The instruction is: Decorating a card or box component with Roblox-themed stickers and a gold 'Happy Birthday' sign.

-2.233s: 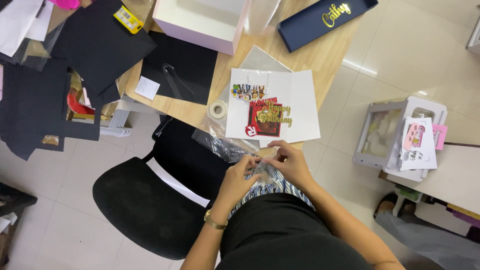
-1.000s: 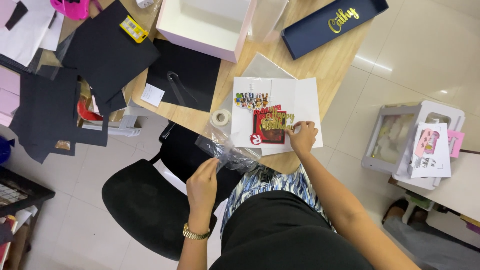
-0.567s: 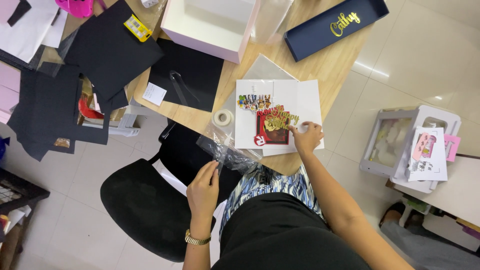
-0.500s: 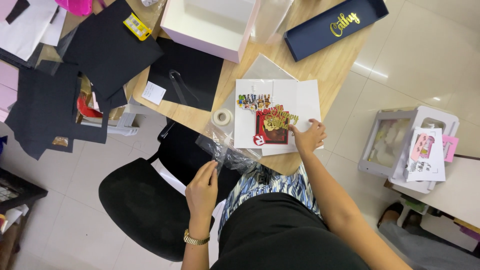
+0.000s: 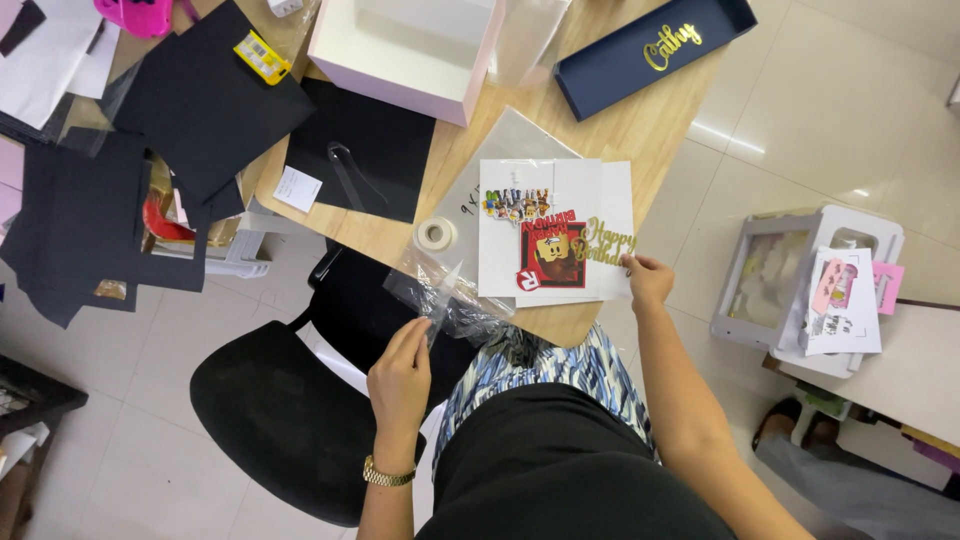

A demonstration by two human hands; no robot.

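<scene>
Gold lettering: the gold cake topper now lies at the right edge of the white card sheet, beside the red square picture; a second ago my right hand was over the middle of the sheet, so it has slid the topper out to the right.
Right hand: my right hand pinches the near right tip of the topper, fingers closed on it, at the near right edge of the wooden worktop.
Left hand: my left hand has stayed low, off the near edge of the worktop, its grip closed on a clear plastic sleeve; I held it the same way a second ago.
What the change means: I judge the toppers are being sorted on the sheet while the sleeve waits in the other hand.
Sheet contents: a small colourful letter topper at the far side, the red picture under it, the gold one to the right.
Pink box: an open pink-sided box at the far middle shows a white inside with nothing in it that I can see.
Navy lid: a long navy tray with gold script, far right, holds nothing else.
White carrier: a white windowed box on the floor to the right carries printed cards.
Other things: a tape roll just left of the sheet; black card sheets spread to the far left; a black chair below the left hand.
</scene>
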